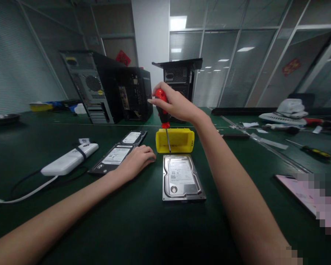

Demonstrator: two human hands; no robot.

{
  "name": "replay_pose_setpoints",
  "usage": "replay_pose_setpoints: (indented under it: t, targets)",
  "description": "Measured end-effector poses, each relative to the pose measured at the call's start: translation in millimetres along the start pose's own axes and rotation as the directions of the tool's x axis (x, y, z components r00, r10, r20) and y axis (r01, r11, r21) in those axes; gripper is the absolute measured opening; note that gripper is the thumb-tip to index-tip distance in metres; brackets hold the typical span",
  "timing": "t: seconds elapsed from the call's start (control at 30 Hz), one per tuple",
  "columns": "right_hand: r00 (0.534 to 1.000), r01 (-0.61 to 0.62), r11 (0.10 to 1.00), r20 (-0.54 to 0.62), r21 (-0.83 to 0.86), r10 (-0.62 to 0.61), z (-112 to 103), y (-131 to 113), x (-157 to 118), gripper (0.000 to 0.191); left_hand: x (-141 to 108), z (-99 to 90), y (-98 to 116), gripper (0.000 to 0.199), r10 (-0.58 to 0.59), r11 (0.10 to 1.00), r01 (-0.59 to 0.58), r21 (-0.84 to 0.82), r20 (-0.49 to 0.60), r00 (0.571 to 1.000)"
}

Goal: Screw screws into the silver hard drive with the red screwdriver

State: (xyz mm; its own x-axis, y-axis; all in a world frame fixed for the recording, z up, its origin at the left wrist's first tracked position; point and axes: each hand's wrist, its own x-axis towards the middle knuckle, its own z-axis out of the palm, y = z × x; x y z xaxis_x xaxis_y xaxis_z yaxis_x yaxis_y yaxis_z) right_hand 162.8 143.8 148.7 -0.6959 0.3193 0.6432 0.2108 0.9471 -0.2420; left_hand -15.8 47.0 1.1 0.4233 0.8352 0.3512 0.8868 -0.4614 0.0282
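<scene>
My right hand (175, 101) is closed around the red and black handle of a screwdriver (163, 117). The screwdriver stands nearly upright, and its metal shaft points down at the front of a yellow plastic bin (189, 141). The tip appears close to the upper edge of a silver hard drive (180, 176), which lies flat with its label up; I cannot tell whether it touches. My left hand (139, 160) is low over the table, left of that drive, with fingers curled together. What they hold, if anything, is hidden. Beside it lie two more hard drives (114, 156).
Black computer cases (105, 88) stand at the back of the green table (121, 228). A white power strip (70, 160) with its cable lies left. On the right are a second screwdriver (317, 152), a phone-like pink slab (298, 191), metal strips and a white device (289, 110).
</scene>
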Motion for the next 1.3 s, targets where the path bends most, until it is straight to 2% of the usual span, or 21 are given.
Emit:
replay_pose_setpoints:
  t: [0.2,0.53,0.63,0.7,0.77,0.87,0.93,1.07,1.3]
  targets:
    - [1.000,0.001,1.000,-0.006,-0.013,-0.001,0.4,0.0,1.1,0.022,0.7,0.5,3.5,0.017,0.028,0.990,-0.030,0.137,0.018,0.999]
    - [1.000,-0.007,1.000,-0.005,-0.005,0.007,1.9,0.1,1.0,0.024,0.4,9.5,9.5,0.022,0.088,0.965,-0.081,0.248,-0.016,0.996]
    - [1.000,-0.023,1.000,0.005,0.012,0.023,2.7,-0.4,0.4,0.023,-0.5,11.5,11.3,0.020,0.070,0.971,-0.063,0.231,-0.024,0.997]
    - [0.999,-0.033,0.999,0.013,0.016,0.033,3.0,-0.6,0.1,0.023,0.2,11.2,13.4,0.020,0.020,0.990,-0.010,0.139,-0.068,0.997]
    - [0.999,-0.041,0.999,0.018,0.018,0.041,3.0,-0.4,0.0,0.023,3.1,11.3,16.3,0.019,-0.082,0.995,0.073,-0.072,-0.138,0.987]
    - [0.999,-0.049,0.998,0.015,0.026,0.049,2.6,0.3,0.0,0.023,11.1,14.3,21.5,0.018,-0.327,0.878,0.218,-0.427,-0.201,0.924]
    - [0.998,-0.054,0.998,0.009,0.031,0.054,2.5,0.7,-0.1,0.023,16.7,18.3,24.2,0.020,-0.429,0.800,0.261,-0.540,-0.211,0.878]
    - [0.998,-0.054,0.998,-0.016,0.034,0.054,4.2,2.1,0.2,0.023,22.4,26.1,23.6,0.021,-0.451,0.758,0.258,-0.599,-0.196,0.871]
    - [0.999,-0.020,0.999,-0.041,0.039,0.021,9.6,8.2,2.5,0.023,23.6,30.6,15.2,0.024,-0.457,0.684,0.302,-0.665,-0.067,0.887]
